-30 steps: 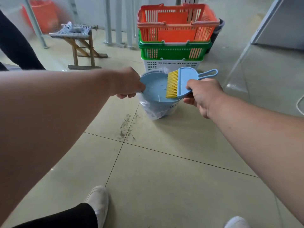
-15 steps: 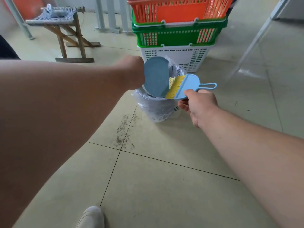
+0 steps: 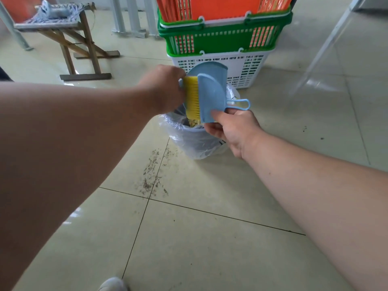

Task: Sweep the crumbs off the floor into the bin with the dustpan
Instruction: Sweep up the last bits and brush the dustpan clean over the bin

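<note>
Two hands over bin (image 3: 195, 139): left hand (image 3: 165, 91) grips dustpan (image 3: 206, 69) upright, right hand (image 3: 233, 129) grips brush (image 3: 210, 97), bristles against pan. Crumbs (image 3: 154, 173) on floor (image 3: 210, 238) just before bin. Stacked baskets (image 3: 222, 38) directly behind; wooden stool (image 3: 77, 43) far left.

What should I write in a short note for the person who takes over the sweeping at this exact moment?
Left hand holds the blue dustpan, tipped up over the bin.
Right hand holds the brush, its yellow bristles against the pan.
Done: some yellowish debris lies inside the lined bin.
Left: a trail of crumbs on the floor in front of the bin, plus a few specks to the right.
</note>
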### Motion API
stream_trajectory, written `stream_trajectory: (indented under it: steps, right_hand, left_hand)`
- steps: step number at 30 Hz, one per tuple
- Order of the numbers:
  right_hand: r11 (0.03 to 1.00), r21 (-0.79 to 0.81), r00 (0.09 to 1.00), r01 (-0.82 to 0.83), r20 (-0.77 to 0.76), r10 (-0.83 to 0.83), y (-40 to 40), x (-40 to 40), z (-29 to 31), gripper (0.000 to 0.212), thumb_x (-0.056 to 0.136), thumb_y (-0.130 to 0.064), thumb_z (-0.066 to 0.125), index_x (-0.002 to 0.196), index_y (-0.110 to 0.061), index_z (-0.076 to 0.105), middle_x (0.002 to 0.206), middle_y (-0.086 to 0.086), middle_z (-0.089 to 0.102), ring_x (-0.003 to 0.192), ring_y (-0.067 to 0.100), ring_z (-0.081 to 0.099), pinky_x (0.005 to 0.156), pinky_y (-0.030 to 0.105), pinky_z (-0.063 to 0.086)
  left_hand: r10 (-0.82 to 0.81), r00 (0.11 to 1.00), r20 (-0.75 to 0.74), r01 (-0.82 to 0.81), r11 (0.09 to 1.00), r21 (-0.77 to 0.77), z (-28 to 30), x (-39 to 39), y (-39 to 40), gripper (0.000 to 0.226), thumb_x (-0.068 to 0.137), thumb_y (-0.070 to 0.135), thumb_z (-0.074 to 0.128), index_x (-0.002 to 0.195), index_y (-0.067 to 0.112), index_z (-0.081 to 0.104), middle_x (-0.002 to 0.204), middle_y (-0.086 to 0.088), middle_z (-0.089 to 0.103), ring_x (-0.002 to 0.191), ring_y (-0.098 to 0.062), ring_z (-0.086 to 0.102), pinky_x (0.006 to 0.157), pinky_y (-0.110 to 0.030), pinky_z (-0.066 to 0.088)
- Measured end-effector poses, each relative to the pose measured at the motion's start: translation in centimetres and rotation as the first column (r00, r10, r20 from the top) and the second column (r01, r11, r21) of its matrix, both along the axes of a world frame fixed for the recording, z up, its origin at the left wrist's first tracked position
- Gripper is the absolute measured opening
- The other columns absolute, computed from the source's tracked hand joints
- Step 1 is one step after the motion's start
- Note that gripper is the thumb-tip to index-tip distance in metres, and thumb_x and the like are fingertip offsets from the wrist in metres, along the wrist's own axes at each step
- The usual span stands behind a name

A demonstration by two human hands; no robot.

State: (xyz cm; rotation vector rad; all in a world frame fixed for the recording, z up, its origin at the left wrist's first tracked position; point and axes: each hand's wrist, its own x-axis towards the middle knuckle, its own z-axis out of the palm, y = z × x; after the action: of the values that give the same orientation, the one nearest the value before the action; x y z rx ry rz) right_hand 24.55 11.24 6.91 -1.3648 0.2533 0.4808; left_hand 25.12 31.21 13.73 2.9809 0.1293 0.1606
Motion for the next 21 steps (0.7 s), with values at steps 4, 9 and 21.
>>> stream_trajectory:
  steps: [4, 9, 21]
  right_hand:
    - [0.968, -0.185, 0.985, 0.168, 0.057, -0.16, 0.6, 1.0, 0.0, 0.008, 0.087, -0.017, 0.068, 0.085, -0.016, 0.076, 0.081, 0.004, 0.079, 0.06, 0.023, 0.076, 0.069, 0.048, 0.066]
    - [0.957, -0.196, 0.976, 0.214, 0.072, -0.204, 0.1, 1.2, -0.2, 0.011, 0.086, -0.016, 0.063, 0.088, -0.013, 0.073, 0.079, 0.007, 0.079, 0.058, 0.023, 0.075, 0.066, 0.039, 0.066]
    - [0.971, -0.203, 0.978, 0.127, 0.186, -0.089, -2.2, 0.9, 0.1, 0.015, 0.084, -0.022, 0.065, 0.088, -0.01, 0.072, 0.071, 0.014, 0.076, 0.054, 0.023, 0.069, 0.051, 0.031, 0.057]
  left_hand:
    - [0.046, 0.998, -0.042, -0.05, 0.996, -0.081, 0.1, -0.3, 1.0, 0.03, 0.081, 0.023, 0.056, 0.103, 0.027, 0.077, 0.089, -0.004, 0.071, 0.079, -0.034, 0.064, 0.052, -0.023, 0.035]
    - [0.099, 0.992, -0.08, -0.105, 0.992, -0.066, -0.6, -1.2, 2.4, 0.032, 0.085, 0.024, 0.058, 0.109, 0.025, 0.078, 0.088, -0.002, 0.071, 0.078, -0.033, 0.063, 0.058, -0.029, 0.041]
    - [0.19, 0.975, -0.118, -0.224, 0.845, -0.486, -1.2, -4.9, 2.8, 0.018, 0.079, 0.011, 0.057, 0.075, 0.013, 0.074, 0.063, -0.007, 0.075, 0.046, -0.028, 0.068, 0.052, -0.033, 0.056]
